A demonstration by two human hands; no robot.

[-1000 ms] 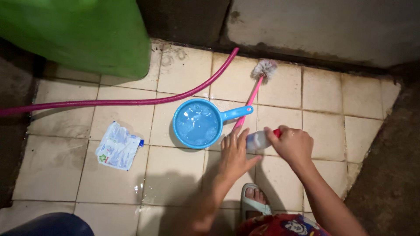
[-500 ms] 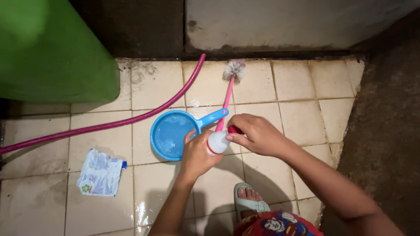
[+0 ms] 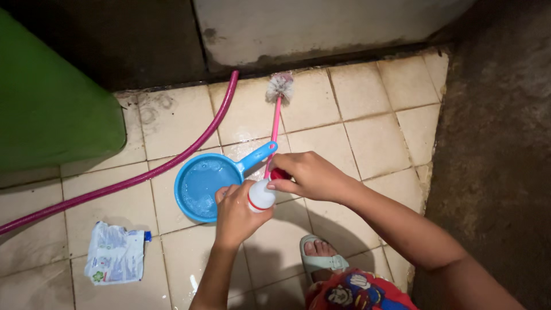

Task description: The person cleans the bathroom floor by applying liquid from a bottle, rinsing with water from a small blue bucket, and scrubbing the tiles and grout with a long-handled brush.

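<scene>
1. Green bin (image 3: 51, 109): stands at the far left, against the dark wall.
2. Pink hose (image 3: 146, 172): runs across the tiled floor (image 3: 367, 132) from the left edge up to the wall, passing just behind the scoop.
3. Crumpled pouch (image 3: 115, 254): white with a blue cap, lies flat on the floor at lower left, well apart from the hands.
4. Blue scoop (image 3: 201, 186): sits on the floor holding water; its handle points up and right toward the brush.
5. Left hand (image 3: 235, 212): clenched around the body of the white bottle (image 3: 261, 196), held above the floor just beside the scoop's rim.
6. Right hand (image 3: 307, 175): fingers pinched on the bottle's red cap (image 3: 279, 173), at the bottle's upper right end.
7. Pink brush (image 3: 275, 115): lies on the floor, bristle head near the wall, handle running down under the right hand.
8. Pale sandal (image 3: 321, 258): on a foot, planted on the floor below the hands.
</scene>
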